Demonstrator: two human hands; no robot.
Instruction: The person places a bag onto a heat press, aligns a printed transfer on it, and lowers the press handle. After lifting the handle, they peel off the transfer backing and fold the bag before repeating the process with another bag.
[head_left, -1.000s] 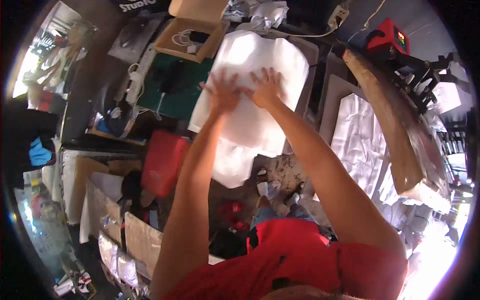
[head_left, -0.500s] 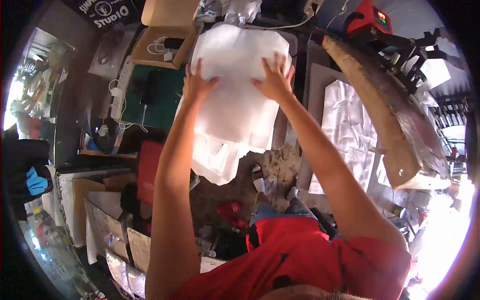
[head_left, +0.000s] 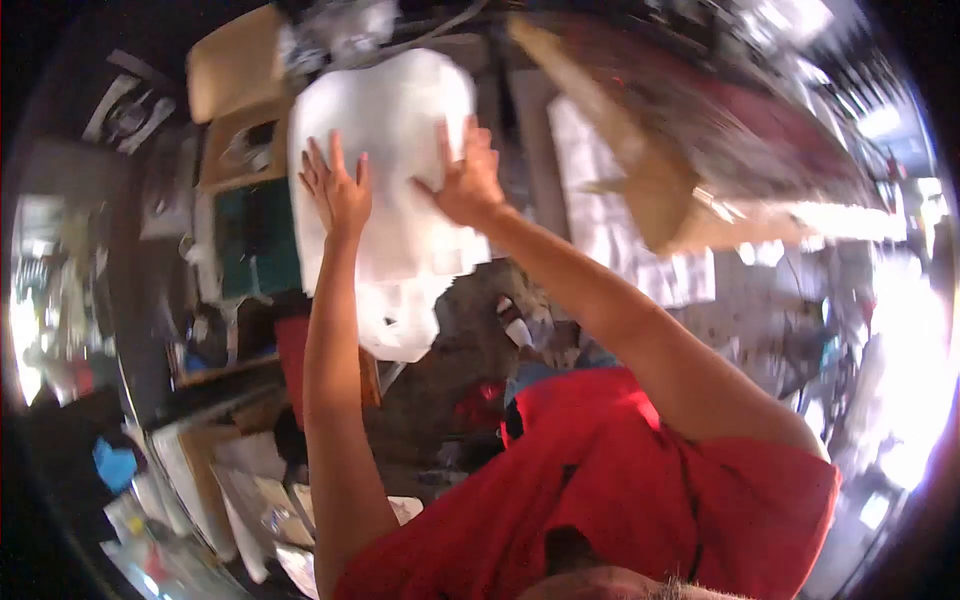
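Note:
A stack of white sheets (head_left: 385, 230) lies in front of me, its lower edge uneven and hanging toward the floor. My left hand (head_left: 338, 190) rests on the left part of the top sheet, fingers spread. On the right part, near the edge, my right hand (head_left: 468, 178) lies with its fingers apart and somewhat blurred. Neither hand grips anything that shows.
An open cardboard box (head_left: 240, 150) and a green mat (head_left: 255, 235) are at the left. To the right lie more white sheets (head_left: 585, 195) and a long brown-wrapped object (head_left: 665, 200). A red panel (head_left: 292, 360) stands at lower left.
The view has swung, so the surroundings appear shifted and blurred. Both hands are still on the white stack, and the fingers of my right hand point more upward.

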